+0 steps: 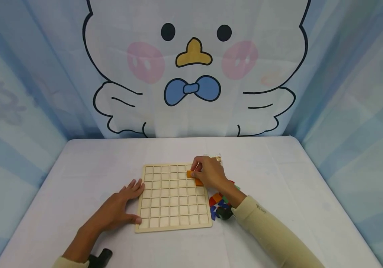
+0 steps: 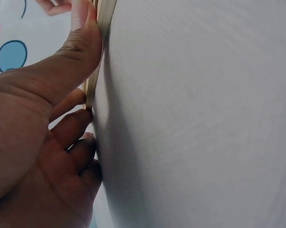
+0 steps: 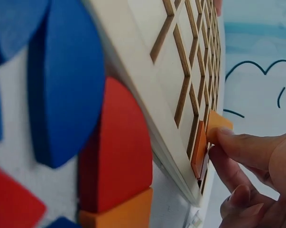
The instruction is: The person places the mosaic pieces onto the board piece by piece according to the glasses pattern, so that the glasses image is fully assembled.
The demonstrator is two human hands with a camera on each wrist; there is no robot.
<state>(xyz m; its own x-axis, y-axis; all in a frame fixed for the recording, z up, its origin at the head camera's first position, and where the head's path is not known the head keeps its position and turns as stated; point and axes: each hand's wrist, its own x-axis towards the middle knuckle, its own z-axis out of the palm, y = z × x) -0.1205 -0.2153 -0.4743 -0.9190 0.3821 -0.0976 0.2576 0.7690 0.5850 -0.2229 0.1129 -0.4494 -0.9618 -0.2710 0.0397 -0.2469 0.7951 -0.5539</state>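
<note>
A wooden grid board [image 1: 174, 227] lies on the white table with its square cells facing up. Near the board's far right corner, my right hand [image 1: 210, 174] pinches a yellow-orange block [image 3: 218, 122] between thumb and fingers. A darker orange block [image 3: 198, 151] sits in a cell right beside it, partly covered by the hand in the head view. At the board's left edge rests my left hand [image 1: 119, 208], fingers spread, with thumb and fingertips touching the rim. The left wrist view shows that thumb [image 2: 81, 45] against the rim.
Loose blocks in blue [image 3: 69, 85], red [image 3: 121, 147], orange and green lie to the board's right, beneath the right forearm. A patterned card [image 1: 217, 158] shows partly behind the right hand. A black object [image 1: 101, 257] is by the left wrist. A printed curtain [image 1: 191, 119] hangs behind the table.
</note>
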